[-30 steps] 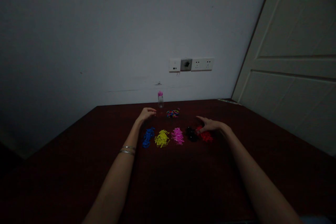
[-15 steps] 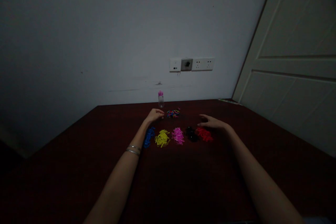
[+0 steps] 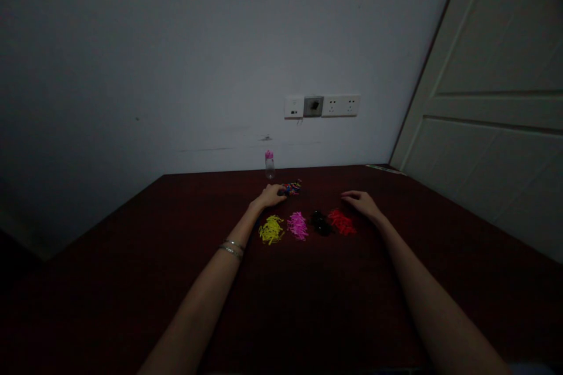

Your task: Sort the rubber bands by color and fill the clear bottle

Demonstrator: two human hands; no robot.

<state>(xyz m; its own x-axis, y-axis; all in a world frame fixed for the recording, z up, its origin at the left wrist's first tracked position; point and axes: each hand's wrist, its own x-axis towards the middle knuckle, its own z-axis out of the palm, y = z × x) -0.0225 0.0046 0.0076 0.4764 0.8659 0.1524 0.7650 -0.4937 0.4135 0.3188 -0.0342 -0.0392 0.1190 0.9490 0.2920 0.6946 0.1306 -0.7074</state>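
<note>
My left hand reaches to the left edge of a small mixed-colour pile of rubber bands. Its thumb and fingers are a little apart at the pile, and I see nothing held. My right hand is just above and beyond a pile of red rubber bands, fingers drawn together; anything in them is too small to make out. In a row lie piles of yellow bands, pink bands and black bands. My left forearm hides the blue pile.
A clear bottle with a pink top stands behind the mixed pile, near the wall. The dark red tabletop meets the wall, which carries sockets. A pale panelled door rises on the right. The light is dim.
My left hand has moved right to the mixed pile, its forearm now covering the blue bands. My right hand has shifted slightly right, and its fingers have closed together.
</note>
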